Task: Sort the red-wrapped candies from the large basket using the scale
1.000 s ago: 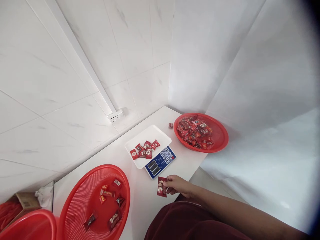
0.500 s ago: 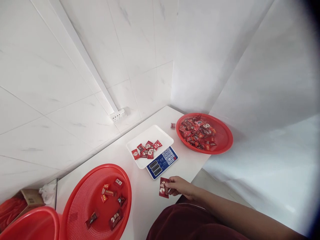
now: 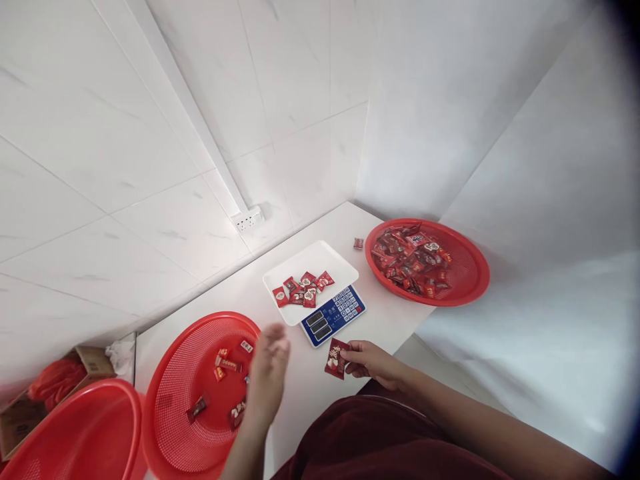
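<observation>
My right hand [image 3: 370, 363] pinches a dark red snack packet [image 3: 337, 358] with white lettering over the table's front part. Blurred by motion, my left hand [image 3: 270, 367] is over the right rim of a red mesh basket [image 3: 173, 393]; its fingers are too smeared to read. A few small wrapped packets lie inside that basket, partly behind my left arm. Ahead of both hands stands a digital scale [image 3: 334, 315] with a blue keypad panel. On its white tray [image 3: 325, 257] several red packets [image 3: 309, 297] are bunched together.
Another red basket [image 3: 470, 267], heaped with packets, stands at the table's right end. One small packet [image 3: 359, 244] lies beside it. A third red basket [image 3: 85, 427] and a cardboard box [image 3: 95, 362] are at the lower left. A socket [image 3: 249, 219] is on the tiled wall.
My left hand has come into view from below, in front of the left basket. My right hand still grips the packet. The view has shifted slightly, so the table items appear farther right and higher.
</observation>
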A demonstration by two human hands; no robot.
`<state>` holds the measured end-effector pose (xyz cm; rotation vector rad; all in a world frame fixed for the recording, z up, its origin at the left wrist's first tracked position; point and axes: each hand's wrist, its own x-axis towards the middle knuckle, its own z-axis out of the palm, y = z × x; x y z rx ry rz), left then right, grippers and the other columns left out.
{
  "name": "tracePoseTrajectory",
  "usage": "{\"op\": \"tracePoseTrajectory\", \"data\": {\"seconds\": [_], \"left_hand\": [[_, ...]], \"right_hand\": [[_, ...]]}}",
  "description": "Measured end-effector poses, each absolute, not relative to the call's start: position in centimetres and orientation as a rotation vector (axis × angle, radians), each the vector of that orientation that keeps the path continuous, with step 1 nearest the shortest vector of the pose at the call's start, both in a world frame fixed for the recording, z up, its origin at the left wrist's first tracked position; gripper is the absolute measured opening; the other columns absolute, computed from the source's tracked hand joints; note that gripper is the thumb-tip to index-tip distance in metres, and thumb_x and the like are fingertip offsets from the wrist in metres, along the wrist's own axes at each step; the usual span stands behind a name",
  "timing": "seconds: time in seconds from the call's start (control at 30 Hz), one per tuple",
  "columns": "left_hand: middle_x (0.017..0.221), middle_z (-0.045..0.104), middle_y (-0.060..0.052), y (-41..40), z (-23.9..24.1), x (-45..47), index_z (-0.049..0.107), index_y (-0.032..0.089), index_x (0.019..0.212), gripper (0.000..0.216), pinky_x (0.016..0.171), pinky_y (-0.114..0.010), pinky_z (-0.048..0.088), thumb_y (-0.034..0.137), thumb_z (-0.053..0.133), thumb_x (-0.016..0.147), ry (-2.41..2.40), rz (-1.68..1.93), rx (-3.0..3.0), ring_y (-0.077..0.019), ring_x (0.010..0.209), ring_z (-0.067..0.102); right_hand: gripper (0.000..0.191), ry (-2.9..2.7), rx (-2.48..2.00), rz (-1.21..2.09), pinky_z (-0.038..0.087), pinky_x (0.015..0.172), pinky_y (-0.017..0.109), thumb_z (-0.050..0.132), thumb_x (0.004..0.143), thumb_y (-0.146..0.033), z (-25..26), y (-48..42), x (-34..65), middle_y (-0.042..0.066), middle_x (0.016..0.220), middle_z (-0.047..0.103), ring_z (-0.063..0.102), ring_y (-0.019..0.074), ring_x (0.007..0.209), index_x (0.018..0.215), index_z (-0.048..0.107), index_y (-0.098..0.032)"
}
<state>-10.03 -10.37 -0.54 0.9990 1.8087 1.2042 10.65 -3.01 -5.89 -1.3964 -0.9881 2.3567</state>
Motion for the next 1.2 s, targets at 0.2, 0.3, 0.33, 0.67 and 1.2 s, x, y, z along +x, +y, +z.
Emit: {"op": "tracePoseTrajectory", "data": {"seconds": [0.2, 0.3, 0.33, 0.67, 1.2], "left_hand": [[0.100, 0.064, -0.012, -10.9, -3.8, -6.1, 0.054, 0.015, 0.112, 0.056, 0.076, -0.033, 0.049, 0.052, 0.061, 0.070, 1.409, 0.913, 0.672, -0.0190, 0.087, 0.060], [0.089, 0.067, -0.009, -10.2, -3.3, -5.6, 0.060, 0.014, 0.103, 0.052, 0.071, -0.030, 0.047, 0.052, 0.063, 0.067, 1.362, 0.923, 0.643, -0.0164, 0.076, 0.061], [0.084, 0.067, -0.008, -10.0, -3.0, -5.6, 0.063, 0.014, 0.098, 0.048, 0.068, -0.029, 0.046, 0.051, 0.064, 0.066, 1.369, 0.922, 0.672, -0.0152, 0.071, 0.060], [0.063, 0.058, 0.001, -8.6, -4.4, -5.4, 0.054, 0.018, 0.096, 0.029, 0.058, -0.026, 0.043, 0.038, 0.055, 0.074, 1.505, 0.808, 0.956, -0.0128, 0.058, 0.054], [0.140, 0.034, -0.020, -0.3, -4.6, -20.2, 0.041, 0.012, 0.127, 0.050, 0.105, -0.046, 0.026, 0.034, 0.042, 0.082, 2.618, 0.609, 1.362, -0.0299, 0.136, 0.017]], "right_hand": [[0.038, -0.952, -1.306, 2.348, 0.038, 0.063, 0.022, 0.073, 0.061, -0.046, -4.6, -3.0, 10.0, 0.001, 0.076, 0.067, 0.055, 0.0084, 0.063, 0.083, 0.060, -0.017], [0.039, -1.005, -1.262, 2.367, 0.039, 0.064, 0.023, 0.072, 0.062, -0.047, -4.0, -3.1, 9.8, 0.001, 0.077, 0.066, 0.056, 0.0090, 0.065, 0.085, 0.059, -0.018], [0.040, -1.030, -1.240, 2.384, 0.039, 0.065, 0.023, 0.071, 0.063, -0.048, -3.8, -3.1, 9.8, 0.001, 0.077, 0.065, 0.056, 0.0098, 0.067, 0.086, 0.059, -0.018], [0.042, -1.272, -1.254, 2.259, 0.040, 0.062, 0.025, 0.064, 0.067, -0.055, -4.8, -2.8, 10.8, 0.004, 0.075, 0.066, 0.059, 0.0137, 0.070, 0.080, 0.057, -0.016], [0.035, -1.043, -1.643, 1.334, 0.053, 0.067, 0.032, 0.061, 0.069, -0.050, -5.6, 7.7, 21.7, 0.010, 0.086, 0.069, 0.065, 0.0232, 0.084, 0.084, 0.060, -0.019]]}}
